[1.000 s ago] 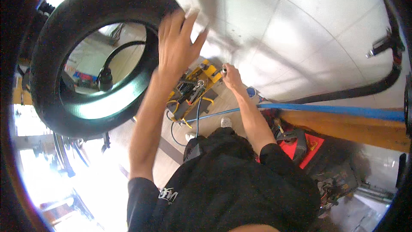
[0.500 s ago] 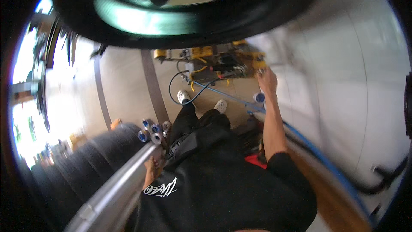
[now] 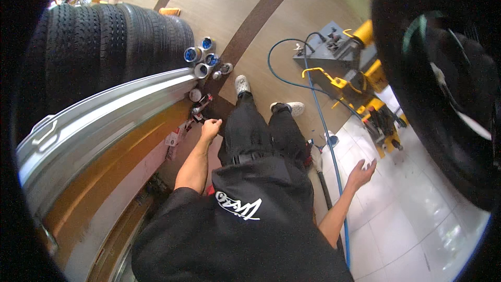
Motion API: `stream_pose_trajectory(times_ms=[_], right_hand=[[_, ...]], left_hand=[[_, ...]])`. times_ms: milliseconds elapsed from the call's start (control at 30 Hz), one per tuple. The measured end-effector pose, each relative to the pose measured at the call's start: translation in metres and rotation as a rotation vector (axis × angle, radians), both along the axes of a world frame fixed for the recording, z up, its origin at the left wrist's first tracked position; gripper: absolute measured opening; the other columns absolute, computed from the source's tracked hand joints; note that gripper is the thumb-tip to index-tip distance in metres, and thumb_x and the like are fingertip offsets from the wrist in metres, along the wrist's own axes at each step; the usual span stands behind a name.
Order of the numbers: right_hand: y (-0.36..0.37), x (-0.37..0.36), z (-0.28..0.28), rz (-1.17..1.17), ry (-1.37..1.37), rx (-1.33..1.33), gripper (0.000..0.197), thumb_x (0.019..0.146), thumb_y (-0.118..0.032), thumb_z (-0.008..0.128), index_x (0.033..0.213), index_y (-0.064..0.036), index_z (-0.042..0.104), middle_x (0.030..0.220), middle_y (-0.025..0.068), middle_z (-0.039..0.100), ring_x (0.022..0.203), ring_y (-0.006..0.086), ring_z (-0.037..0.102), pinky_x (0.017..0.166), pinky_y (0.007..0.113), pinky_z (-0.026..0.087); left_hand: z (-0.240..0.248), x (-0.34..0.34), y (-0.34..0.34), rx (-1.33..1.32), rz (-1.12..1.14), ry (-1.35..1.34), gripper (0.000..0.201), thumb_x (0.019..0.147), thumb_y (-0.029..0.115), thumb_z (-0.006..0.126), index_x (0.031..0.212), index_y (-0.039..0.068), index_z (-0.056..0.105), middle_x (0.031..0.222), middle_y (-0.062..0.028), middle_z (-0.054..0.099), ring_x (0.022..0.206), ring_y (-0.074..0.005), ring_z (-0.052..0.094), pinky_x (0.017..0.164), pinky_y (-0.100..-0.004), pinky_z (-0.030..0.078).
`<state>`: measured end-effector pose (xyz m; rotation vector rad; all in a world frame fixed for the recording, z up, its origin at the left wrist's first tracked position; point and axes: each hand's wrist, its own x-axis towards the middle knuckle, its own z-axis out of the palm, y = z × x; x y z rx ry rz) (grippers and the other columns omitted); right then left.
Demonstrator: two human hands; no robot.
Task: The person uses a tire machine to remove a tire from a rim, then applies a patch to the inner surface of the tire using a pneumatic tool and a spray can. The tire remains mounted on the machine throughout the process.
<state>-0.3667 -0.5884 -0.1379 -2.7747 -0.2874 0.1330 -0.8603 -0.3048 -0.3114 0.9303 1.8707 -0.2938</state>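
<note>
My left hand is loosely curled, with nothing showing out of its fingers. It hangs beside my thigh, near the orange-brown bench front and some red and white items. My right hand is empty, its fingers spread and bent, above pale floor tiles. Beyond it stands a yellow and grey tyre machine with levers and hoses. A large black tyre fills the upper right, apart from my right hand and close to the camera; its near side is dark.
A row of black tyres stands at the left behind a silver metal rail. Several cans with blue cluster at the rail's end. A blue hose crosses the floor from the machine past my right side.
My view has swung round: the tyre went from top to right, and the machine rightward. My right hand has left the machine's yellow part and opened. My left hand is away from the rail.
</note>
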Motion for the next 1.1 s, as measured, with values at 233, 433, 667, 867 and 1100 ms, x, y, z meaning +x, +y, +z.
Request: stream_pose_trajectory(times_ms=[233,433,667,867,1100], right_hand=[[0.066,-0.175,-0.022,0.308,0.438,-0.346,0.029,0.090,-0.009,0.060,0.116,0.0036,0.060,0.108,0.0181,0.066,0.095,0.0271,0.065,0.083,0.034,0.052],[0.067,-0.246,-0.127,0.055,0.815,-0.535,0.028,0.092,-0.014,0.061,0.113,0.0046,0.062,0.101,0.0142,0.067,0.087,0.0211,0.063,0.079,0.033,0.051],[0.038,-0.286,-0.168,-0.240,0.876,-0.603,0.033,0.097,-0.021,0.055,0.111,0.0083,0.061,0.099,0.0122,0.065,0.091,0.0203,0.060,0.085,0.034,0.047],[0.038,-0.289,-0.144,-0.277,0.871,-0.645,0.029,0.097,-0.022,0.056,0.104,0.0059,0.062,0.097,0.0102,0.065,0.090,0.0197,0.059,0.084,0.033,0.046],[0.113,-0.290,-0.111,0.155,0.603,-0.735,0.028,0.088,-0.010,0.060,0.112,0.0027,0.059,0.100,0.0200,0.065,0.089,0.0352,0.064,0.079,0.040,0.051]], left_hand=[[-0.165,-0.013,0.073,0.060,-0.117,0.048,0.045,0.085,0.040,0.061,0.111,0.003,0.067,0.109,-0.0231,0.066,0.109,-0.0385,0.061,0.092,-0.0432,0.047],[-0.349,-0.074,0.124,0.135,-0.184,0.109,0.076,0.083,0.040,0.067,0.142,0.004,0.036,0.132,-0.0263,0.050,0.121,-0.0403,0.051,0.098,-0.0450,0.044],[-0.531,-0.076,0.192,0.373,-0.330,0.077,0.078,0.079,0.038,0.072,0.144,0.015,0.034,0.133,-0.0268,0.044,0.117,-0.0472,0.050,0.094,-0.0508,0.045],[-0.528,-0.100,0.172,0.387,-0.282,0.217,0.063,0.080,0.036,0.071,0.133,0.013,0.047,0.110,-0.0289,0.057,0.098,-0.0459,0.059,0.083,-0.0503,0.050],[-0.297,-0.058,0.118,0.361,-0.303,-0.043,0.059,0.076,0.032,0.073,0.127,0.012,0.051,0.100,-0.0237,0.054,0.084,-0.0469,0.061,0.069,-0.0520,0.053]])
